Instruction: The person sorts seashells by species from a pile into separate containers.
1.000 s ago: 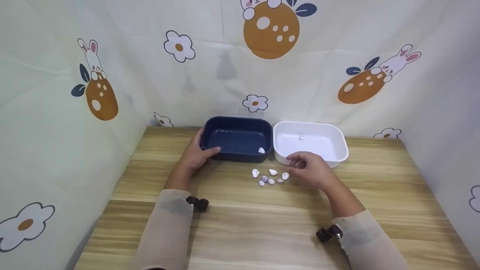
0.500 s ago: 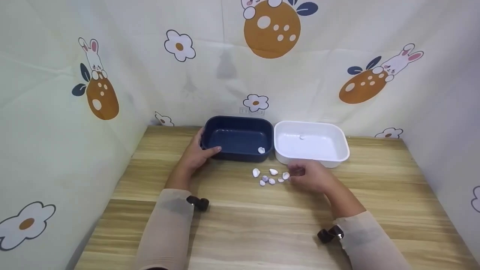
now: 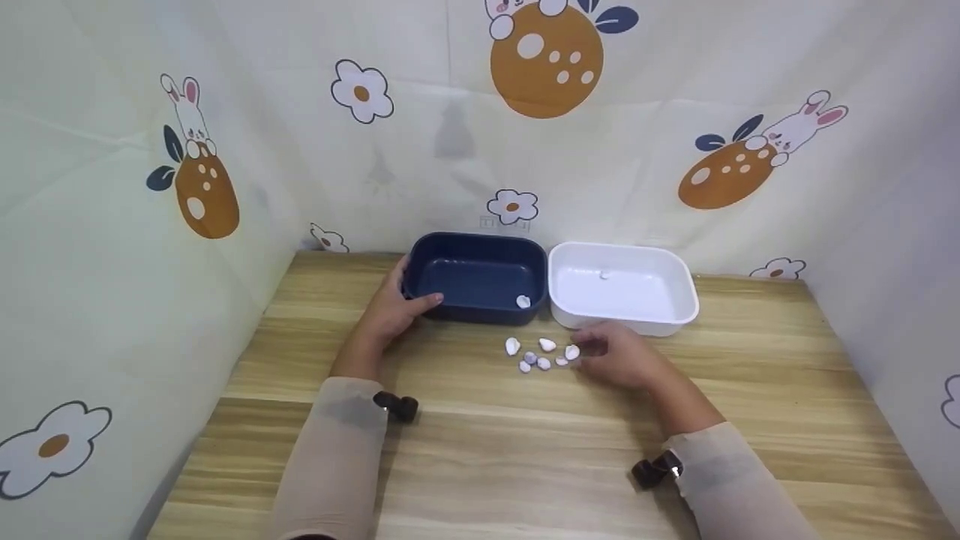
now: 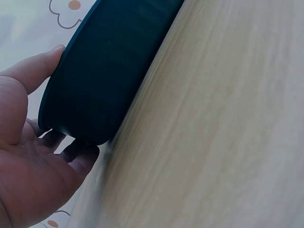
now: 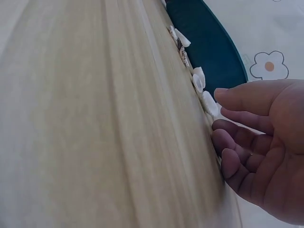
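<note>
In the head view, my left hand (image 3: 390,306) grips the left end of a dark blue box (image 3: 480,311), its thumb over the front rim. The left wrist view shows curled fingers of that hand against the box's outer wall (image 4: 99,80). My right hand (image 3: 621,356) is low over the table, its thumb and forefinger beside a white seashell (image 3: 572,352). In the right wrist view, that shell (image 5: 209,103) lies by the thumb tip, with a gap between thumb and fingers. Several other small shells (image 3: 544,364) lie left of it. One shell (image 3: 523,301) is inside the blue box.
A white box (image 3: 622,292) stands right of the blue one, holding a small pale piece (image 3: 604,275). Both stand at the back of the wooden table (image 3: 480,465), in front of a patterned cloth (image 3: 420,165). Each forearm wears a black wrist camera (image 3: 656,470).
My right hand has dropped from the white box's front edge towards the table, beside the rightmost shell. My left hand has kept its grip on the blue box, which stays in place.
</note>
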Tool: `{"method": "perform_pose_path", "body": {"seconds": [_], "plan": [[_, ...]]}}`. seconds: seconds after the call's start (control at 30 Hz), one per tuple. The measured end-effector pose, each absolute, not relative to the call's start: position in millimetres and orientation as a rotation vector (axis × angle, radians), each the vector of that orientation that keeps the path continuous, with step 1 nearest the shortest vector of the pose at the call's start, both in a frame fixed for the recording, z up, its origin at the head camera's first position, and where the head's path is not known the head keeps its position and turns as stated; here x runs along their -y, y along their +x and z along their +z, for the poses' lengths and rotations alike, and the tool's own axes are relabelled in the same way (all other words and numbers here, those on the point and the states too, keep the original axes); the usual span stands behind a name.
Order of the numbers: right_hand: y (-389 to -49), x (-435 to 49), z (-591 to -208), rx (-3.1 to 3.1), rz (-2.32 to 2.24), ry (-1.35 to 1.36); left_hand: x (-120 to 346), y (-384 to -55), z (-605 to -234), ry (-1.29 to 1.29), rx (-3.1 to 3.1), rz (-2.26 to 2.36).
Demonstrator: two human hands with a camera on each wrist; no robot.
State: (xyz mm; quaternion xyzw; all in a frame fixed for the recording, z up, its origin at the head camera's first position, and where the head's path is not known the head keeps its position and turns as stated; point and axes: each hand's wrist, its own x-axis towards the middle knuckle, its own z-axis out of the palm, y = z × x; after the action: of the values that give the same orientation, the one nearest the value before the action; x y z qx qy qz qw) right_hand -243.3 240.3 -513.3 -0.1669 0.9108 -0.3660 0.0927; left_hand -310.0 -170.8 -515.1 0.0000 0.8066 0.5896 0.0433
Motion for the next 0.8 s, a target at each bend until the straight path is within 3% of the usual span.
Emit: {"method": "perform_pose_path", "body": {"seconds": [0.8], "plan": [[-241.2,-238.3,-518.6,-2.687,-1.051,-0.629,170.2,-311.0,-515.5,0.005,-2.456,1.787]]}}
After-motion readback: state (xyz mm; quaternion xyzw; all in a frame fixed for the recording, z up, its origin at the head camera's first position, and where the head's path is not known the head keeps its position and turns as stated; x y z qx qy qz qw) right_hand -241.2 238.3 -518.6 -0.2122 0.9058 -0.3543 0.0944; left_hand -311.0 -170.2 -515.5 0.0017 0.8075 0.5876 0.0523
